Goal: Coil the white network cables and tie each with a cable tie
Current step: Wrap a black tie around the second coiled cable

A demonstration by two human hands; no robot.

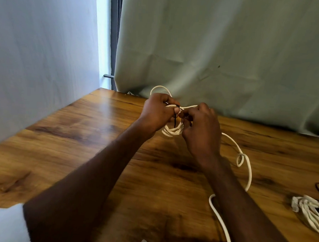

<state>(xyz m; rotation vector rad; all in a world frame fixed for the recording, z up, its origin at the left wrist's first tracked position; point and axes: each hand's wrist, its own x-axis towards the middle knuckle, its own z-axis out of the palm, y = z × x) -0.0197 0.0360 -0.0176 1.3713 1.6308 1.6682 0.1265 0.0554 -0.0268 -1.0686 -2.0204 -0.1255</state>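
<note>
From the head view I see my left hand (158, 111) and right hand (201, 126) both curled around a white network cable coil (173, 131) held between them, pinching a black cable tie (175, 119) across its strands.

Pretty sure I'm in a makeshift setup in a room at home, not a proper workshop. I'm at a wooden table (64, 153) with a rustic, knotty finish and a glossy sheen, shoved right into a corner. A pale green cloth backdrop (223, 50), creased and hung loose, covers whatever is behind the table, and a plain white panel (38, 59) stands along my left. Between them there's a bright gap with a dark curtain (114, 35) and a small dark rod (108, 76), probably a window, though it's too washed out to say for sure. No tool racks or benches, just draped fabric and furniture.
</note>
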